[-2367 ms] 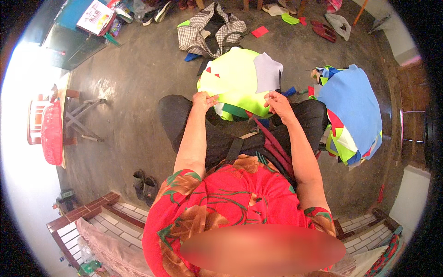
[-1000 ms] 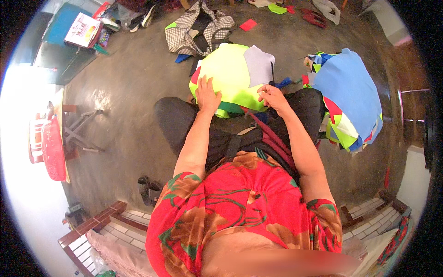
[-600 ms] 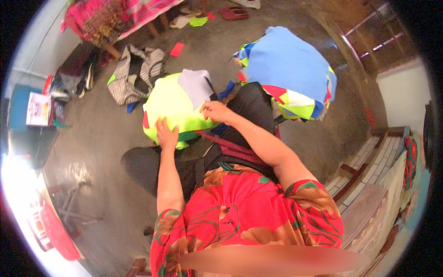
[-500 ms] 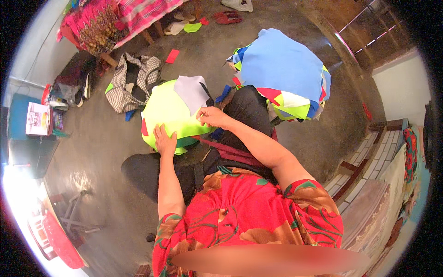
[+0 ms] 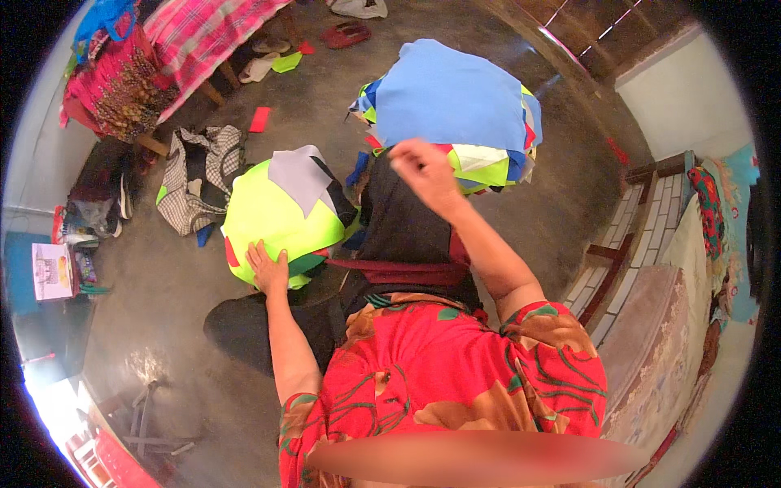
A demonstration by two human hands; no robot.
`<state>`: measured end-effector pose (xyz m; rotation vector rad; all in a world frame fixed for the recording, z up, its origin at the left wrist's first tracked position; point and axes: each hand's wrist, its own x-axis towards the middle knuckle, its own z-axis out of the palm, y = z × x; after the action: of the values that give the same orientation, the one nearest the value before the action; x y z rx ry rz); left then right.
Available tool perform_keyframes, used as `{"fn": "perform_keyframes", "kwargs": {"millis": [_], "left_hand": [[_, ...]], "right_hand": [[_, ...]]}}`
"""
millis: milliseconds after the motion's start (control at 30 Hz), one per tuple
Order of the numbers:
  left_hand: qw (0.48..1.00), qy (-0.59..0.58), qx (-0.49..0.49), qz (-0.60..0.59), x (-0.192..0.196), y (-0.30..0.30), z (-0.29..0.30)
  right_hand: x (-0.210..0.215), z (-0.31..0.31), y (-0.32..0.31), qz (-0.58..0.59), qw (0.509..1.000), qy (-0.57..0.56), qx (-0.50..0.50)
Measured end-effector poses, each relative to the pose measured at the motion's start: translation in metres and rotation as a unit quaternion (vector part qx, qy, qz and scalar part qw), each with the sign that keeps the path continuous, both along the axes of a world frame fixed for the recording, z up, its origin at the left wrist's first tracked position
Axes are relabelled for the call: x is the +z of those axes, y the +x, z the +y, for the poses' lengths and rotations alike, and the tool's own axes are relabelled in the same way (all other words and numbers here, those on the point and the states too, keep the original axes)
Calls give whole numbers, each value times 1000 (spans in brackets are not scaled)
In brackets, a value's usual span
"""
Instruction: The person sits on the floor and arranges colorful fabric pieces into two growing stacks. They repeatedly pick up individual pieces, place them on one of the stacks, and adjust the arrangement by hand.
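Observation:
A bright yellow-green bundle covered in fabric pieces point(image 5: 281, 215) sits on the floor in front of me, with a grey patch point(image 5: 301, 175) over its far right side. My left hand point(image 5: 267, 268) lies flat on the bundle's near left edge, fingers spread. Raised above my dark-clothed right leg is my right hand point(image 5: 431, 177), its fingers curled together and slightly blurred; whatever they may hold is too small to make out. Beyond that hand stands a larger bundle topped with light blue cloth point(image 5: 451, 98), with yellow-green, white and red pieces along its sides.
A checked cloth bag point(image 5: 199, 175) lies on the floor at the left. Near it is a red cloth scrap point(image 5: 259, 119). Farther back, shoes point(image 5: 346, 34) lie beside a pink-covered bed point(image 5: 207, 41). A red chair point(image 5: 122, 459) stands at the lower left.
My right hand has lifted off the yellow-green bundle and swung up and right, toward the blue-topped one. My left hand stays on its bundle. The view has shifted a little.

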<state>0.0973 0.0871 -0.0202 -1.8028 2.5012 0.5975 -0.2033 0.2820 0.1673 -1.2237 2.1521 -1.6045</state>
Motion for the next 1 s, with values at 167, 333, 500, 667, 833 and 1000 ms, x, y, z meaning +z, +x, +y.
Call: {"fn": "perform_keyframes", "kwargs": {"millis": [167,333,500,667,833,1000], "left_hand": [[1000,-9,-9,7,7,-1,3],[1000,3,-8,-5,16,-6,5],[1000,-6,-11,-2,12,-3,4],[1000,-12,-12,1,9,0,3],[1000,-1,-9,-4,16,-6,5],[1000,-11,-11,7,11,-3,4]], "right_hand": [[-9,74,-80,120,949,-43,-289],[-36,128,-117,88,904,-24,-418],[-77,145,-143,-84,910,-119,-387],[-84,141,-151,-109,907,-96,-396],[-94,145,-170,-96,898,-80,-421],[-94,146,-177,-106,898,-58,-423]]}}
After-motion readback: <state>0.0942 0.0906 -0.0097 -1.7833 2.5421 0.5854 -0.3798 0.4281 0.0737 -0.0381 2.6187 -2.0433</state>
